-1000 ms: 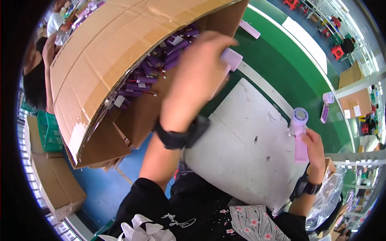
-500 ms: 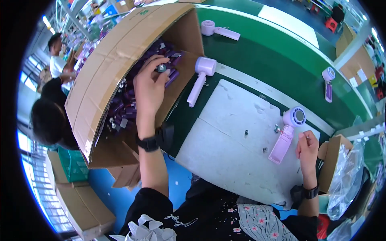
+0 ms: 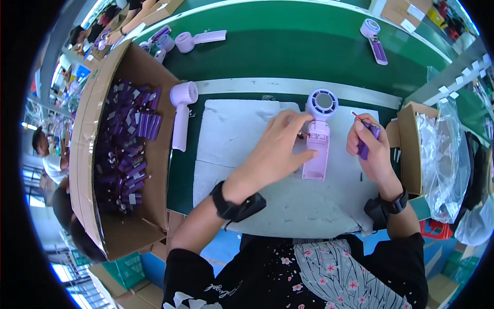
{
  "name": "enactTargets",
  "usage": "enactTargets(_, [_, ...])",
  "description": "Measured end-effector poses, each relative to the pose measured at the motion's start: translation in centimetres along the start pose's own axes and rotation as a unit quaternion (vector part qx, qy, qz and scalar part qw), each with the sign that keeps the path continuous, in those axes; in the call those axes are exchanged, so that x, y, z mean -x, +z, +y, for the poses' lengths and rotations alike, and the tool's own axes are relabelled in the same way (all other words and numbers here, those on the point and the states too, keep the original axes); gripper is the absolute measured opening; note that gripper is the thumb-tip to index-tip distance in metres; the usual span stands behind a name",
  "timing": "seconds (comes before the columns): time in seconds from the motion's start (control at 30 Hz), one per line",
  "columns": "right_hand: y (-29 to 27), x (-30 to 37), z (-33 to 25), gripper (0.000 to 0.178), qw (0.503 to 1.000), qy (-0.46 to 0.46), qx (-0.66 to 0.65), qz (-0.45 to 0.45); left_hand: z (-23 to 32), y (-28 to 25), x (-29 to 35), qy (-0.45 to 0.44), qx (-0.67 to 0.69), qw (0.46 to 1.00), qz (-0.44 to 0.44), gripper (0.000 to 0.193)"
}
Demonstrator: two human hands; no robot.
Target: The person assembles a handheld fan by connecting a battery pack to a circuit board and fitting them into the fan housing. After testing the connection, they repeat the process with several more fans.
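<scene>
A light purple handheld fan [image 3: 316,164] lies on the white foam mat, its round grille head away from me and its hollow handle open upward. My left hand [image 3: 275,149] reaches over its left side, fingers and thumb apart. The fingertips are at the fan's neck and the thumb tip is over the handle; whether they touch cannot be told. A small wired part [image 3: 302,135] shows beside the neck. To the right of the fan, my right hand [image 3: 374,152] is closed around a purple battery [image 3: 369,138] with thin red wires at its top.
A cardboard box [image 3: 154,201] full of purple batteries [image 3: 123,139] stands on the left. Another fan [image 3: 181,116] lies between box and mat [image 3: 231,190]. More fans [image 3: 373,41] are on the green conveyor [image 3: 288,41]. At right stands a box with clear plastic [image 3: 437,154].
My left hand has left the battery box and come over to the fan. My right hand now holds a purple battery. The view has shifted, and fans on the conveyor appear farther left.
</scene>
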State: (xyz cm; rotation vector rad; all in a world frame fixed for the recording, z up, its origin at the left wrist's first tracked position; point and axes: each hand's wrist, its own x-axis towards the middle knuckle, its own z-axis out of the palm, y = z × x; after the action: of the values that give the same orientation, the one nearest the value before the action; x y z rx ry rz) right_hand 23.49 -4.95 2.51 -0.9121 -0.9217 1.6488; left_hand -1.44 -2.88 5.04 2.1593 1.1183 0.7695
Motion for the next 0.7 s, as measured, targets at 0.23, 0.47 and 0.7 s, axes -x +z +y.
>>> enactTargets(0.23, [2.3, 0.2, 1.2, 0.023, 0.951, -0.13, 0.271, 0.072, -1.2, 1.0, -2.2, -0.044, 0.136, 0.984, -0.107, 0.058])
enactTargets(0.47, [2.1, 0.1, 0.9, 0.032, 0.875, -0.196, 0.441, 0.05, -1.2, 1.1, -1.3, -0.043, 0.171, 0.974, -0.144, 0.048])
enactTargets(0.7, [3.7, 0.5, 0.4, 0.034, 0.783, -0.318, 0.534, -0.033, -1.1, 0.6, -1.3, 0.043, 0.193, 0.971, -0.137, 0.029])
